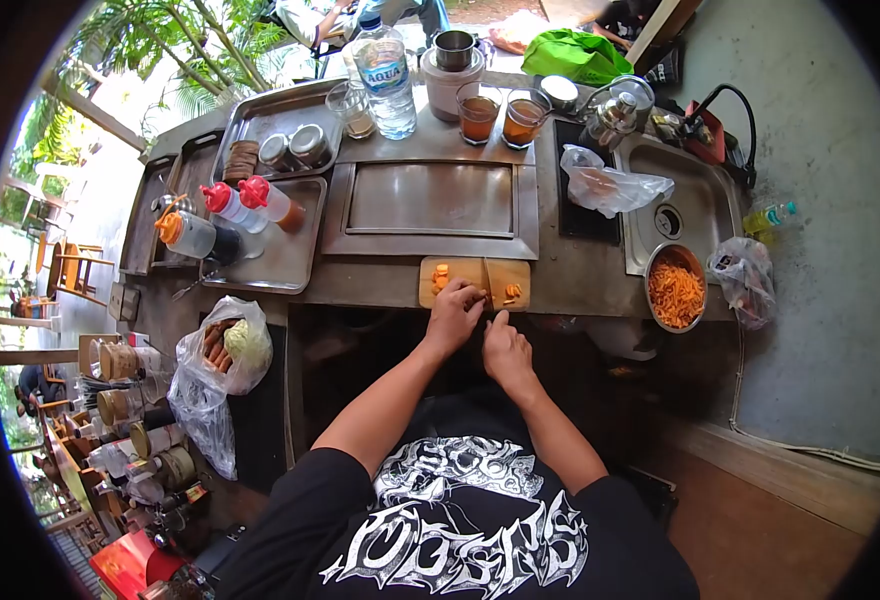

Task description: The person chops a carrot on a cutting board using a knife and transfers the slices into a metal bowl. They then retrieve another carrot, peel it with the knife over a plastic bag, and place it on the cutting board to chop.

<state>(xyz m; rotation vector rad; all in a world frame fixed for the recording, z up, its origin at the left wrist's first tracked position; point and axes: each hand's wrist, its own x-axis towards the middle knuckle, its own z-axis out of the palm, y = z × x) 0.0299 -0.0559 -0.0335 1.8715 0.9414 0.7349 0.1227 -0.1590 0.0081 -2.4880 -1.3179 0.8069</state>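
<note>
Head cam: L hand [457, 312] bent over cutting board [468, 267], fingertips down near its middle; can't tell if they pinch anything. R hand [508, 352] closed on knife [488, 277], index finger fwd, blade lying across board. Orange pcs on board in 2 lots: chunks [441, 276] L of blade, smaller bits [512, 292] R of it. Board's at front edge of counter [380, 285]; bowl [676, 328] w/ orange shreds [676, 290] well to R, near sink [717, 215].

A black, short-sleeved cloth T-shirt [470, 515] is worn, with spiky white lettering [460, 552] at the near side and, farther, a white drawing [465, 467], perhaps a skull.
</note>
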